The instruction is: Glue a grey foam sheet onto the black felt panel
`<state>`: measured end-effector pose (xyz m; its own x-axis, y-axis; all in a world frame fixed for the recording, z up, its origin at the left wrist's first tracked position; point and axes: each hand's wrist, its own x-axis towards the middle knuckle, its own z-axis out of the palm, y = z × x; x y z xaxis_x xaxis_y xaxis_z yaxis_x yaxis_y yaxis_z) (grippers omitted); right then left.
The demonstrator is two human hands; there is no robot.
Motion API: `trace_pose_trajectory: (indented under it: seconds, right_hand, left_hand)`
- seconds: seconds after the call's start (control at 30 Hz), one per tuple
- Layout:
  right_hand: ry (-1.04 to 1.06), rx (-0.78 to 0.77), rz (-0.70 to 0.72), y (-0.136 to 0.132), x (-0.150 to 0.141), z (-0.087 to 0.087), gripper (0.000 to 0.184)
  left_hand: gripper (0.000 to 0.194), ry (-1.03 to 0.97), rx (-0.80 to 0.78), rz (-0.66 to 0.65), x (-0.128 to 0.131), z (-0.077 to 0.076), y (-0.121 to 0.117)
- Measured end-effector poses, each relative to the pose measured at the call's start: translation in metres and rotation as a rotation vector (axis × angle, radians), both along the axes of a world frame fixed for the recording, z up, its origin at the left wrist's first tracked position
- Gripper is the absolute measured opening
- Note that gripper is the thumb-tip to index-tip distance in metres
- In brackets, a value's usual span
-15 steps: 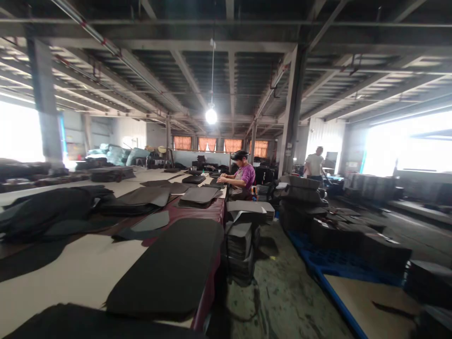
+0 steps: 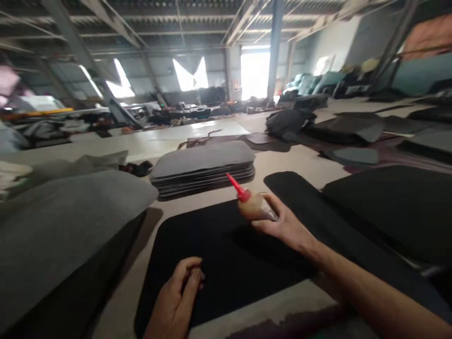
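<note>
My right hand (image 2: 282,221) is wrapped round a glue bottle (image 2: 254,207) with a red pointed nozzle, tilted up to the left. It is held over a black sheet (image 2: 219,254) with rounded corners that lies flat in front of me. My left hand (image 2: 183,285) rests at the near left part of this sheet, its fingers curled in. What those fingers hold, if anything, is hidden. Just beyond the sheet sits a neat stack of grey rounded sheets (image 2: 205,165).
A large grey sheet pile (image 2: 77,221) rises at the left. Dark sheets (image 2: 391,212) lie to the right, with a crumpled dark bundle (image 2: 287,125) farther back. The pale tabletop (image 2: 300,160) shows between them. Bagged bundles (image 2: 314,84) stand beyond the table.
My view has swung left and down from the wide hall to the table in front of me. Both hands and the glue bottle have come into view; the people have left it.
</note>
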<state>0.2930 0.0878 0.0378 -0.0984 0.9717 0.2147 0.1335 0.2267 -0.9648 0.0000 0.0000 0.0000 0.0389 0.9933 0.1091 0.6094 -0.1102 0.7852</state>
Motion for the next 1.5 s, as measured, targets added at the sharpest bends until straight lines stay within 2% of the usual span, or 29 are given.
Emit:
trace_pose_trajectory:
  seconds: [0.1,0.17,0.27,0.33,0.43,0.5,0.57,0.63,0.7,0.83,0.93,1.07,1.23,1.5]
  right_hand:
    - [-0.095,-0.008,-0.089,-0.005,0.013,0.014,0.056]
    - [-0.156,-0.015,-0.124,-0.011,0.019,0.022,0.054]
    - [-0.240,0.014,-0.154,-0.018,0.026,0.030,0.054]
    - [-0.281,0.037,-0.144,-0.019,0.031,0.030,0.051]
    - [-0.315,0.002,-0.042,-0.016,0.035,0.027,0.050]
    - [-0.371,-0.027,0.010,-0.014,0.035,0.022,0.055]
    - [-0.447,-0.028,0.014,-0.012,0.030,0.019,0.059]
    - [-0.521,-0.022,0.015,-0.012,0.020,0.018,0.060]
    - [-0.542,-0.016,0.034,-0.014,0.006,0.019,0.061]
    - [-0.432,0.011,0.141,-0.019,-0.028,0.022,0.063]
    - [-0.411,0.028,0.240,-0.023,-0.050,0.024,0.063]
    - [-0.479,0.132,0.383,-0.022,-0.071,0.024,0.047]
    - [-0.579,0.300,0.595,-0.014,-0.082,0.020,0.029]
    - [-0.573,0.380,0.688,-0.006,-0.089,0.018,0.026]
  left_hand:
    - [0.034,-0.064,-0.033,0.023,-0.005,0.005,-0.009]
    - [0.023,-0.036,0.035,0.007,-0.006,0.009,-0.015]
    - [0.018,-0.034,0.151,-0.105,-0.003,0.011,-0.030]
    - [0.015,-0.039,0.248,-0.205,0.005,0.010,-0.040]
    - [0.008,0.046,0.408,-0.324,0.024,0.005,-0.049]
    - [0.006,0.116,0.493,-0.332,0.036,-0.001,-0.051]
    - [0.022,0.180,0.536,-0.300,0.045,-0.008,-0.050]
    - [0.045,0.265,0.516,-0.291,0.048,-0.015,-0.050]
    - [0.059,0.364,0.454,-0.293,0.049,-0.020,-0.051]
    - [0.063,0.458,0.390,-0.291,0.049,-0.022,-0.053]
    - [0.065,0.519,0.430,-0.323,0.050,-0.020,-0.052]
    - [0.072,0.557,0.473,-0.348,0.051,-0.019,-0.051]
    - [0.075,0.568,0.478,-0.343,0.051,-0.020,-0.052]
    - [0.070,0.607,0.469,-0.356,0.053,-0.010,-0.049]
